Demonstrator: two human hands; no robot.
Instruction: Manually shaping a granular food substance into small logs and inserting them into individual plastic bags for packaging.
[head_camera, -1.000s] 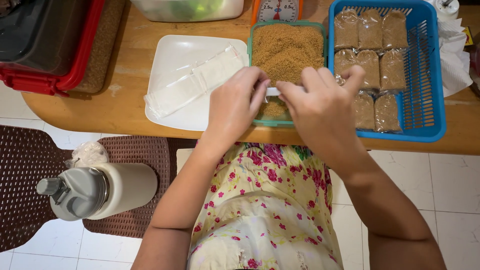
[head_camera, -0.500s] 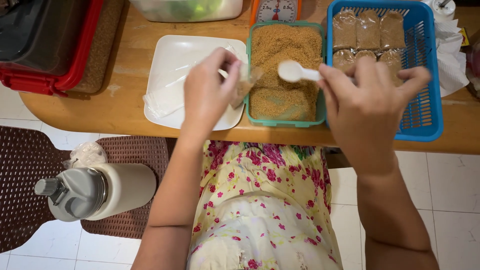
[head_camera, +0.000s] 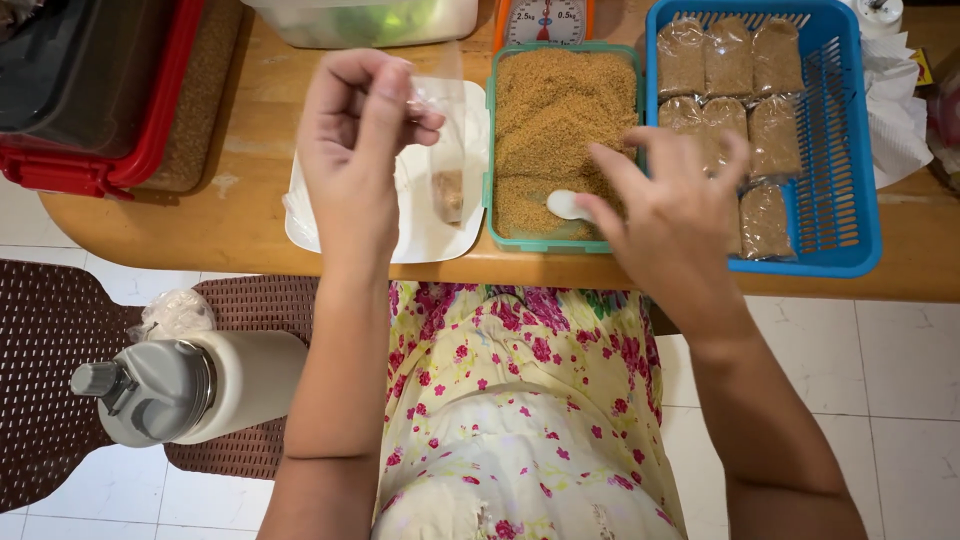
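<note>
My left hand pinches the top of a small clear plastic bag and holds it up over the white tray; a little brown powder sits at the bag's bottom. My right hand grips a white plastic spoon, its bowl down in the brown powder of the green container. To the right, the blue basket holds several filled bags of the same brown powder.
A kitchen scale stands behind the green container. A red-rimmed bin is at the far left of the wooden table, a clear tub at the back. On the floor lies a grey-lidded flask on a brown mat.
My left hand has lifted the bag higher and upright over the tray. My right hand has brought the spoon down from above the container into the powder.
</note>
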